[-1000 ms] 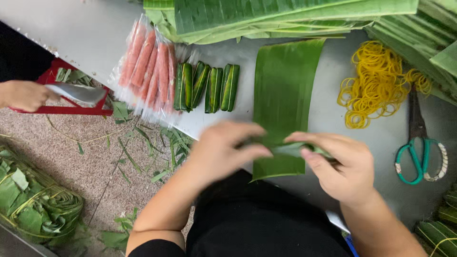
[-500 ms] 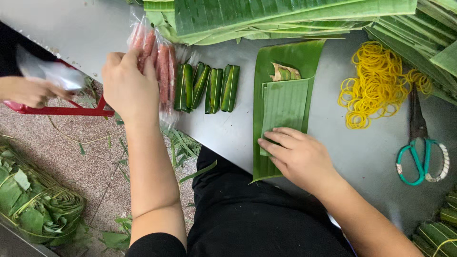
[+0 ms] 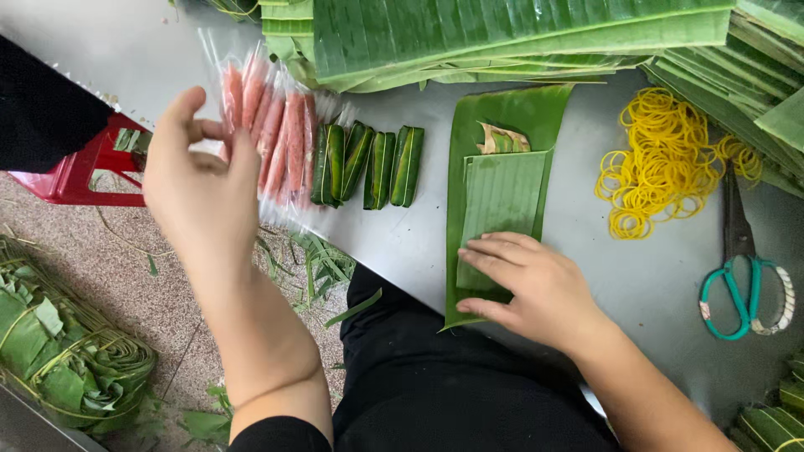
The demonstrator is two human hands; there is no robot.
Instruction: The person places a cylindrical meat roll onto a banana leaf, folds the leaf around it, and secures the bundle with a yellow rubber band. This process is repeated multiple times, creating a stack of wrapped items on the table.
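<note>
Flat and open, the right hand [image 3: 536, 289] presses its grip on the near end of a small banana-leaf piece [image 3: 500, 205], fingers spread and closed on nothing. That piece lies on a longer leaf strip [image 3: 494, 117] spread on the grey worktop [image 3: 636, 276], with a torn brownish scrap at its far end. The left hand [image 3: 201, 188] hangs raised over the worktop's edge, fingers loosely apart and empty, just beside the clear plastic sleeves [image 3: 272, 134] that hold pink sausage-like sticks; about five sticks show, though the plastic blurs the count.

Largest on the worktop is the stack of long banana leaves [image 3: 502, 38] along the far side. Four small leaf-wrapped rolls [image 3: 368, 163] lie side by side between the sleeves and the strip. To the right sits a heap of yellow rubber bands [image 3: 662, 163], too many to count, and near it one pair of scissors [image 3: 741, 276] with teal handles. On the floor at left lies a bundle of coiled leaf strips [image 3: 67, 351], and one red stool [image 3: 79, 172] stands behind it.
</note>
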